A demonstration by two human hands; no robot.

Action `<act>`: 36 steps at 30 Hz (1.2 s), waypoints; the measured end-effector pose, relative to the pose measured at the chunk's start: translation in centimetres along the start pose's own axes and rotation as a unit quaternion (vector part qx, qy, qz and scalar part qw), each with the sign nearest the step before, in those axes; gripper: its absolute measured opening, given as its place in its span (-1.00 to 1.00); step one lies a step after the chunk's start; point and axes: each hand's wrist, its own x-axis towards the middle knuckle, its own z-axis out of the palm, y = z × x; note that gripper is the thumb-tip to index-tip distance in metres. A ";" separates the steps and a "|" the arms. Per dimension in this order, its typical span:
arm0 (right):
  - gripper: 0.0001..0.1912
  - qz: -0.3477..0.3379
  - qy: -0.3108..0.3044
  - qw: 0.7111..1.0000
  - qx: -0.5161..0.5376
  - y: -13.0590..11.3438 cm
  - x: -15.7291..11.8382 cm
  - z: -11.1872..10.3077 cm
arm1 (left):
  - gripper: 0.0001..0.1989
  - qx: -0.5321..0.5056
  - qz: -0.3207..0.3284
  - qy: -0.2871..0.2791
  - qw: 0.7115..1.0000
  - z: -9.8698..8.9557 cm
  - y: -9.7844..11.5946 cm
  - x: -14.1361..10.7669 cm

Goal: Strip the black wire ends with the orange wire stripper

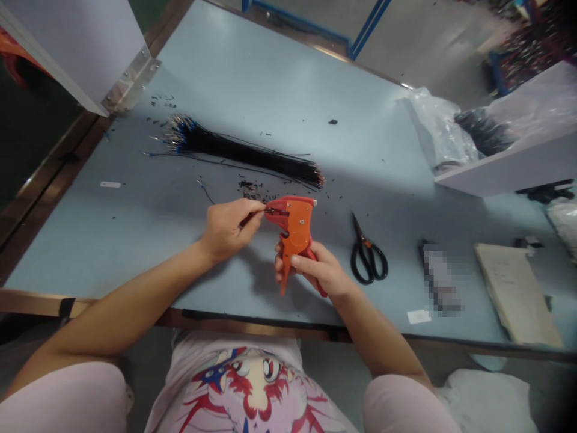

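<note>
My right hand (315,267) is closed around the handles of an orange and red wire stripper (297,231), held upright over the table. Its red jaws point left, toward my left hand (232,228). Between thumb and forefinger my left hand pinches a thin black wire (206,191), whose tail sticks out behind the hand. The wire's other end is at the stripper's jaws; how deep it sits there I cannot tell. Beyond both hands lies a long bundle of black wires (252,153), with blue and metal terminals at the left and bare copper-coloured tips at the right.
Black-handled scissors (368,258) lie right of my right hand. Small black scraps (250,187) are scattered near the bundle. Farther right are a blurred-out object (442,279), a cardboard piece (518,291) and plastic bags (444,129) by a white panel. Another panel (85,42) stands at the left.
</note>
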 end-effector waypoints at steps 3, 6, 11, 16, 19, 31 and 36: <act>-0.70 0.007 0.004 1.000 -0.002 0.0 0.0 -0.1 | -0.90 0.004 -0.004 -0.001 1.000 0.0 0.1 0.1; -0.70 0.008 0.012 1.000 -0.005 0.1 0.0 -0.2 | -0.89 0.003 -0.006 -0.004 1.000 0.0 0.2 0.1; -0.73 0.003 0.022 1.000 -0.021 0.2 0.1 -0.1 | -0.90 0.007 -0.001 0.001 1.000 0.0 0.3 0.1; -0.73 -0.004 0.024 0.999 -0.046 0.2 0.2 -0.2 | -0.90 0.001 -0.003 0.000 1.000 0.0 0.1 0.2; -0.74 -0.006 0.030 0.998 -0.052 0.3 0.2 -0.2 | -0.90 0.001 -0.002 -0.002 1.000 -0.1 0.2 0.2; -0.72 0.007 0.009 1.000 -0.028 0.3 0.2 0.0 | -0.86 0.014 -0.002 -0.019 1.000 -0.4 0.6 0.4; -0.65 0.014 0.013 0.999 -0.038 0.6 0.3 -0.2 | -0.84 0.023 -0.002 -0.023 0.999 -0.2 0.6 0.3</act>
